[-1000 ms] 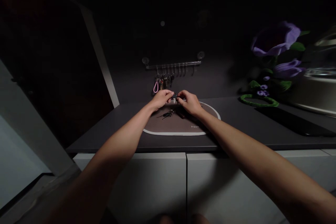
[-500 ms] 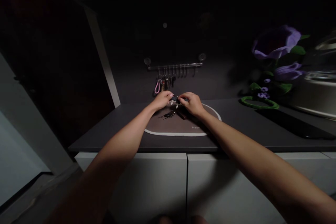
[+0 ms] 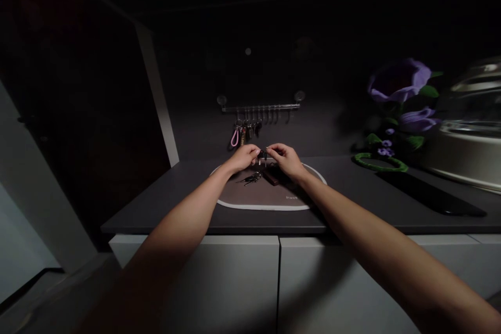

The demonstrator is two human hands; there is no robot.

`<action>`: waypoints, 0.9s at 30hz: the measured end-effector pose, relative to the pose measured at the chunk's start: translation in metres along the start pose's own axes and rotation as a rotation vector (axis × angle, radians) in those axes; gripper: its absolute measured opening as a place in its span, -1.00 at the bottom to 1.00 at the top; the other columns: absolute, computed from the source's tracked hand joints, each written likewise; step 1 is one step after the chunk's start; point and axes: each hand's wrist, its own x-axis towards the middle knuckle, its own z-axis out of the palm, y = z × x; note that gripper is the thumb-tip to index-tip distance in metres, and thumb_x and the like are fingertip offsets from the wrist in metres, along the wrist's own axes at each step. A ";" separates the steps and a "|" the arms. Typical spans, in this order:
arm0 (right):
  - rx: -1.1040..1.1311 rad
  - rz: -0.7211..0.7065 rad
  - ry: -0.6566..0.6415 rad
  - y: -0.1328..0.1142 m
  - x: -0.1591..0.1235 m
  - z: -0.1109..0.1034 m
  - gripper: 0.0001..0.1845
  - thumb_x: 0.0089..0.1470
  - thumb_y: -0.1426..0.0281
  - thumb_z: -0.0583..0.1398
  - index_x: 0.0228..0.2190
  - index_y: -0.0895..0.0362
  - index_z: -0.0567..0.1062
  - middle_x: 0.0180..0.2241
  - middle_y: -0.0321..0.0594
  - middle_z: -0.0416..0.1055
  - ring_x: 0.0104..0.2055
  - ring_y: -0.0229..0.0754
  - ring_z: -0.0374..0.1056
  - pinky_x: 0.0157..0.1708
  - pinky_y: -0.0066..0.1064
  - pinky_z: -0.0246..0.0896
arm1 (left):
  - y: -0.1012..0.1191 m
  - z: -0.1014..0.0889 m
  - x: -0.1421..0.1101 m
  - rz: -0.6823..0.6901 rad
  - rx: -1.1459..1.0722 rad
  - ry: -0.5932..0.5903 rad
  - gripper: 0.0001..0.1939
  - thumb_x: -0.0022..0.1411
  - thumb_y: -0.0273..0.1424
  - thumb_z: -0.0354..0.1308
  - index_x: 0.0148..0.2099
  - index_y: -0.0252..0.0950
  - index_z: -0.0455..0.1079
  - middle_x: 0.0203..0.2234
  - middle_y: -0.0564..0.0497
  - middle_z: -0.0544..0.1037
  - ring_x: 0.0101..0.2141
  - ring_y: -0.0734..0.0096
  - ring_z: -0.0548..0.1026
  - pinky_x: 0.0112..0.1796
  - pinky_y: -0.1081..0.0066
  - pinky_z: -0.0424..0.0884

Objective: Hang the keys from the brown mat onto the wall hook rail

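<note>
Above the oval brown mat (image 3: 254, 199), my left hand (image 3: 245, 158) and my right hand (image 3: 285, 159) face each other, fingertips close together. My left hand is closed in a pinch on small black-headed keys (image 3: 260, 155). The fingers of my right hand pinch the upper end of a dark key (image 3: 265, 155) just beside them. Whether a ring joins these keys is too small to make out. Below them on the mat lies another bunch of keys (image 3: 250, 179). A dark reddish-brown flat item (image 3: 271, 176) rests near my right hand, partly in shadow.
On the back wall a clear hook rail (image 3: 270, 107) carries several keys and a pink loop (image 3: 234, 138) at its left part. A long black flat object (image 3: 430, 193), purple flowers (image 3: 418, 119) with a green ring base, and a pale rounded appliance (image 3: 462, 151) stand at right.
The view has tilted up slightly. The black-headed keys have turned between my fingers, and one now hangs down from my right fingertips. The bunch on the mat has stayed put.
</note>
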 end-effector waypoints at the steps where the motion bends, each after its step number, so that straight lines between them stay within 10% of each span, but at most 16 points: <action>1: 0.023 0.013 0.000 0.001 0.001 0.000 -0.69 -0.06 0.19 0.13 -0.38 0.18 0.45 -0.39 -0.22 0.43 -0.33 -0.26 0.31 -0.28 -0.41 0.19 | 0.000 0.001 0.000 0.012 -0.010 -0.002 -0.81 0.14 -0.36 -0.05 -0.38 -0.37 0.29 -0.62 0.11 0.34 -0.60 0.60 0.26 -0.50 0.54 0.19; 27: -0.028 0.272 0.420 0.007 0.120 0.019 -0.73 -0.08 0.26 0.11 -0.47 0.22 0.46 -0.50 -0.19 0.44 -0.43 -0.26 0.35 -0.37 -0.45 0.22 | -0.010 0.003 -0.001 0.034 0.574 0.073 -0.78 0.13 -0.44 -0.05 -0.36 -0.34 0.43 -0.51 -0.03 0.49 -0.44 0.44 0.39 -0.39 0.47 0.20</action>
